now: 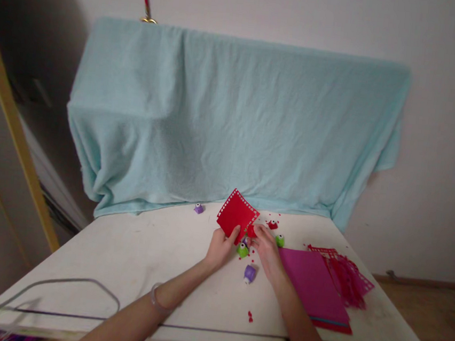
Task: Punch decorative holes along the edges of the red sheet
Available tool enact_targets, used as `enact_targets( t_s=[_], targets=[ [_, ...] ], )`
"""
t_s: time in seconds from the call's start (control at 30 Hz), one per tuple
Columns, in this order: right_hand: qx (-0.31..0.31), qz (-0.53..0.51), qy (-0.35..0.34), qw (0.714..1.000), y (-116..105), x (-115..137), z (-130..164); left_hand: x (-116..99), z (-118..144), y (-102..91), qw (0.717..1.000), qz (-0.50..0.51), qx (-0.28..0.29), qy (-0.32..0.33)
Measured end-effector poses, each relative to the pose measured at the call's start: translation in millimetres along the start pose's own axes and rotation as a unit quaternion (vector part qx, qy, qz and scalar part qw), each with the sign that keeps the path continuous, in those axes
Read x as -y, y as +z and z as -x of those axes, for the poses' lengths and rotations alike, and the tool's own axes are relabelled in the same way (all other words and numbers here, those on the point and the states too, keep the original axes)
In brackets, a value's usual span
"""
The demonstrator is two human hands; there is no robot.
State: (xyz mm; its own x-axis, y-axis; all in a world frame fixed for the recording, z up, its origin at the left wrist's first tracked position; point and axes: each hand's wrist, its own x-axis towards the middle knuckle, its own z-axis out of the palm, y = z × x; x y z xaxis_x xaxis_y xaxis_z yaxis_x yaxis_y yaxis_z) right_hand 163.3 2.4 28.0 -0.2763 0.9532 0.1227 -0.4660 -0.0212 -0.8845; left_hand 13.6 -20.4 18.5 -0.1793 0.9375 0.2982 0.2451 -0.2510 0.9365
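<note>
I see the left hand (220, 248) pinch the holey red paper (236, 214); the right hand (265, 247) is close beside it, but I can't tell its grip.

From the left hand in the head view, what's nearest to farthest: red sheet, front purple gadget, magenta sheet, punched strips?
1. Red sheet: in the left hand.
2. Front purple gadget: rightward.
3. Magenta sheet: farther right.
4. Punched strips: rightmost.
</note>
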Motion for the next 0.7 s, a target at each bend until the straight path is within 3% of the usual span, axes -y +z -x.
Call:
enact_targets(
  t_s=[0.33, 0.5, 0.6, 0.7],
  targets=[
    [-0.021, 0.011, -0.001, 1.000, -0.8, 0.5, -0.1, 3.6, -0.4, -1.0, 1.000, 0.012, -0.017, 0.005],
    [-0.049, 0.102, -0.039, 0.993, -4.2, -2.3, -2.2, 1.2, -0.2, -3.0, 1.000, 0.015, -0.023, -0.007],
    [-0.114, 0.210, -0.091, 0.967, -6.6, -7.2, -2.2, 0.6, 0.0, -3.0, 1.000, 0.016, -0.021, -0.009],
    [-0.156, 0.330, -0.131, 0.922, -8.4, -11.2, -0.3, 1.0, -0.2, -2.7, 1.000, 0.015, -0.020, -0.007]
  ],
)
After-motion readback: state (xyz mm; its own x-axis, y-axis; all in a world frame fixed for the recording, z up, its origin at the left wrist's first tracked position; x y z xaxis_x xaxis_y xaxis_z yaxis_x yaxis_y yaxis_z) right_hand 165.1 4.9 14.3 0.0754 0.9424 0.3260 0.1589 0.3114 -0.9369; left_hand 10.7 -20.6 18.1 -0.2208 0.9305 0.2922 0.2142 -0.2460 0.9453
